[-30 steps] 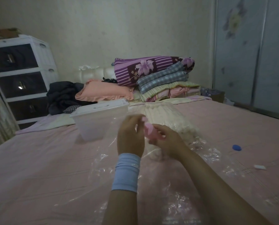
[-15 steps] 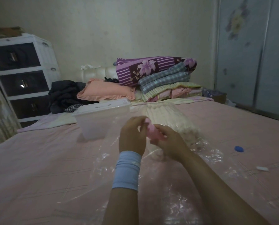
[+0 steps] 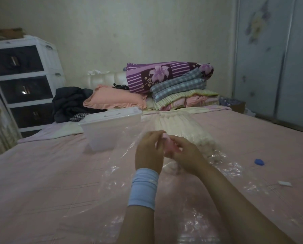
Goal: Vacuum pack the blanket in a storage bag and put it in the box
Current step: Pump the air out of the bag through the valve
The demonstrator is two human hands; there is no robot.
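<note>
The left hand (image 3: 148, 152) and the right hand (image 3: 186, 155) meet above the clear bag (image 3: 112, 175) on the bed (image 3: 41, 173) — each grip is clamped on a small pink object (image 3: 170, 147). The cream blanket (image 3: 179, 125) lies inside the bag, near the lidded box (image 3: 110, 131)

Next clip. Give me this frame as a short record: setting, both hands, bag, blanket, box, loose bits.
setting: bed with pink sheet, folded bedding stacked at its far end
left hand: grips a small pink object; wristband on the wrist
right hand: holds the same pink object
storage bag: clear, crinkled, spread on the bed under the hands
blanket: cream, folded, seemingly inside the bag's far end
box: translucent, lid on, beside the bag's far left
loose bits: blue cap and small white piece, right of the bag
</note>
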